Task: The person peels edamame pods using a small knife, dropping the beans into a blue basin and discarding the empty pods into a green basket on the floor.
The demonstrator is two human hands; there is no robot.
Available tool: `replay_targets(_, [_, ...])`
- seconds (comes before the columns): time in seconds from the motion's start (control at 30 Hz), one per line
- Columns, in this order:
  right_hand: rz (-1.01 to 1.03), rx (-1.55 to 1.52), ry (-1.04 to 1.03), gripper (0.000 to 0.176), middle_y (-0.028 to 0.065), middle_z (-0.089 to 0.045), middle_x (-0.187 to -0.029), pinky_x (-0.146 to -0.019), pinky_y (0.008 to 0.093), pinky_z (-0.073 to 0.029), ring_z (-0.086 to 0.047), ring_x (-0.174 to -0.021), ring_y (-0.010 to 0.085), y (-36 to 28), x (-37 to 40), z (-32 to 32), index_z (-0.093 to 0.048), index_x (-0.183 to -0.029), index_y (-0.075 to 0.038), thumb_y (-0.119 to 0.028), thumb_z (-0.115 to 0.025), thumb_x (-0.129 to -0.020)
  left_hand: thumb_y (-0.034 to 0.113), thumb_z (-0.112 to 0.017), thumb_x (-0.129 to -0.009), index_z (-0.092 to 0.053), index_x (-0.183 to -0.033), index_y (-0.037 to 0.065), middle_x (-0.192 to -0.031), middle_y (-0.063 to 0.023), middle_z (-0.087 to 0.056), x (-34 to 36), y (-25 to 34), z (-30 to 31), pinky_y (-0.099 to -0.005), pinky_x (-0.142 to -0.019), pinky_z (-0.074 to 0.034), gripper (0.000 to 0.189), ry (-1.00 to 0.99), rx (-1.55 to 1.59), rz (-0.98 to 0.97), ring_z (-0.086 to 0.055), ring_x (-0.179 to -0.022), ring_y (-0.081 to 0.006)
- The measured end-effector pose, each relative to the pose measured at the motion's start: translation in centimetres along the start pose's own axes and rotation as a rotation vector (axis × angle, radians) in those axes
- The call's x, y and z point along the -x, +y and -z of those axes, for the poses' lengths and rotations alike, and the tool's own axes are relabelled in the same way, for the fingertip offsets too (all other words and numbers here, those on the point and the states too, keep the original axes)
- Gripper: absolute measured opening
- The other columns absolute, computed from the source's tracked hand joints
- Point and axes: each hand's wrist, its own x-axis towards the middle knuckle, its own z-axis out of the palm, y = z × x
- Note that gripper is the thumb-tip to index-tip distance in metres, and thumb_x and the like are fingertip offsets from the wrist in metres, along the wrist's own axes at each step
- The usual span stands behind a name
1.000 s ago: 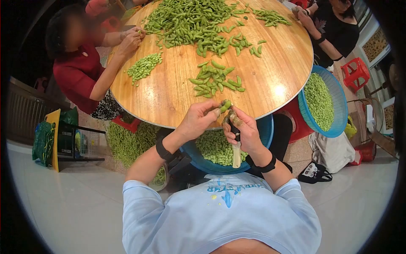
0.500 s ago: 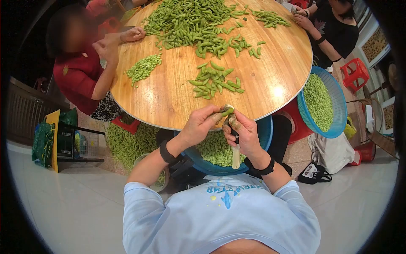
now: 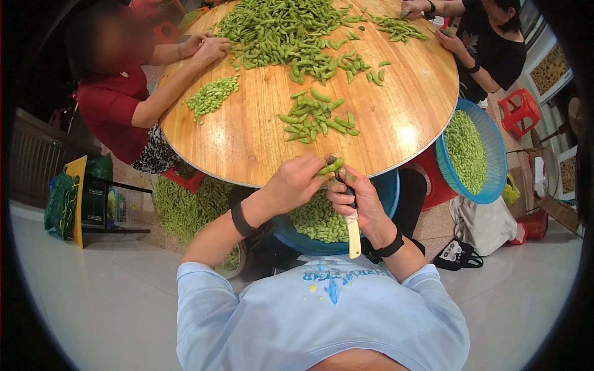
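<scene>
Over the near edge of the round wooden table [image 3: 247, 148], my left hand [image 3: 296, 179] is closed on a green soybean pod [image 3: 331, 166]. Close beside it, my right hand [image 3: 359, 196] grips what looks like a small knife [image 3: 352, 232], its cream handle pointing down towards my body. The front end of the knife is hidden by my fingers near the pod. Below both hands, a blue basin [image 3: 387, 213] holds shelled green beans [image 3: 318, 217]. A small group of pods [image 3: 317, 117] lies on the table just ahead of my hands.
A large pod heap [image 3: 278, 31] covers the table's far side. Shelled beans [image 3: 211, 96] lie by a person in red [image 3: 111, 102]; a person in black [image 3: 495, 49] sits far right. A blue basket [image 3: 495, 167] of beans stands right; pods [image 3: 195, 210] are piled on the floor.
The knife handle has swung slightly right and downward. My left hand has turned over the pod. The person in red has brought both hands together at the table edge.
</scene>
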Motion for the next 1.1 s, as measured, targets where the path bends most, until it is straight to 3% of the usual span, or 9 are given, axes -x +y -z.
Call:
replay_targets(0.17, [-0.047,-0.007,0.013,0.032,0.0037,-0.047,-0.076,-0.039,0.0166,-0.031,-0.038,-0.053,0.0065,0.5,0.1,-0.8,-0.049,-0.126,-0.009,-0.017,-0.052,-0.096,0.005,-0.064,-0.082,-0.059,-0.098,-0.003,-0.075,-0.0172,-0.054,0.4,1.7,0.4,-0.0344,-0.053,-0.043,0.019,-0.014,-0.398,-0.073,-0.053,-0.059,-0.0314])
replay_targets(0.3, [0.007,0.047,0.02,0.025,0.0042,-0.048,-0.077,-0.039,0.0167,-0.031,-0.038,-0.053,0.0065,1.1,0.0,-0.6,-0.052,-0.119,-0.009,-0.018,-0.052,-0.096,0.01,-0.06,-0.087,-0.06,-0.091,-0.002,-0.069,-0.011,-0.053,0.5,0.9,-0.2,-0.032,-0.051,-0.04,0.012,0.115,-0.153,0.02,-0.051,-0.056,-0.0227])
replay_targets(0.37, [0.074,0.129,0.055,0.02,0.0057,-0.051,-0.078,-0.039,0.0169,-0.032,-0.04,-0.053,0.0068,1.3,0.0,-0.6,-0.054,-0.112,-0.008,-0.02,-0.054,-0.095,0.015,-0.054,-0.094,-0.06,-0.087,-0.002,-0.066,-0.0025,-0.051,0.8,0.6,-0.4,-0.0277,-0.05,-0.038,0.019,0.099,0.349,0.537,-0.049,-0.057,-0.0121])
replay_targets(0.47, [0.177,0.305,0.08,0.02,0.0064,-0.055,-0.08,-0.039,0.0182,-0.033,-0.044,-0.055,0.0067,1.2,0.1,-0.1,-0.054,-0.114,-0.006,-0.016,-0.052,-0.096,0.019,-0.05,-0.097,-0.06,-0.087,-0.001,-0.064,0.0028,-0.048,0.7,0.6,-0.7,-0.0243,-0.051,-0.036,0.024,0.093,0.706,0.729,-0.046,-0.06,-0.0055])
replay_targets(0.6, [0.349,0.874,0.181,0.027,0.0063,-0.057,-0.082,-0.044,0.022,-0.039,-0.049,-0.058,0.0083,1.0,-0.1,0.5,-0.053,-0.117,-0.002,-0.009,-0.056,-0.091,0.013,-0.05,-0.095,-0.06,-0.092,-0.001,-0.068,-0.002,-0.051,0.9,1.5,-1.1,-0.026,-0.054,-0.04,0.019,0.047,0.287,0.542,-0.05,-0.061,-0.0102])
replay_targets(0.67, [0.843,1.437,0.263,0.04,0.0059,-0.057,-0.082,-0.053,0.0261,-0.045,-0.052,-0.062,0.0107,1.1,-0.8,0.1,-0.05,-0.121,0.002,-0.003,-0.063,-0.084,0.009,-0.049,-0.094,-0.059,-0.099,-0.003,-0.075,-0.0099,-0.054,1.1,1.7,-1.3,-0.0301,-0.06,-0.043,0.016,0.021,0.09,0.331,-0.054,-0.066,-0.0195])
replay_targets(0.73, [0.739,1.484,0.308,0.05,0.0098,-0.056,-0.086,-0.059,0.0293,-0.047,-0.054,-0.064,0.0161,0.3,-0.4,-0.5,-0.049,-0.121,0.004,-0.001,-0.069,-0.076,0.006,-0.048,-0.092,-0.057,-0.102,-0.004,-0.078,-0.0137,-0.054,1.0,2.0,-1.0,-0.0326,-0.063,-0.044,0.017,-0.013,0.144,0.366,-0.055,-0.069,-0.0242])
replay_targets(0.8, [0.953,1.81,0.166,0.051,0.014,-0.053,-0.09,-0.058,0.031,-0.047,-0.055,-0.066,0.0207,-0.1,-0.5,-0.4,-0.049,-0.119,0.006,-0.001,-0.07,-0.073,0.002,-0.048,-0.09,-0.056,-0.105,-0.005,-0.082,-0.0175,-0.053,1.0,2.3,-0.8,-0.0352,-0.065,-0.045,0.019,-0.049,0.202,0.401,-0.056,-0.072,-0.0289])
replay_targets(1.1, [0.879,1.882,0.103,0.042,0.0204,-0.053,-0.091,-0.064,0.037,-0.048,-0.058,-0.074,0.0341,0.2,-0.3,-0.2,-0.05,-0.11,0.007,0.004,-0.063,-0.07,-0.004,-0.047,-0.078,-0.057,-0.104,-0.005,-0.079,-0.0237,-0.055,1.5,3.2,-1.8,-0.0409,-0.062,-0.046,0.028,-0.076,0.027,0.323,-0.057,-0.071,-0.0398])
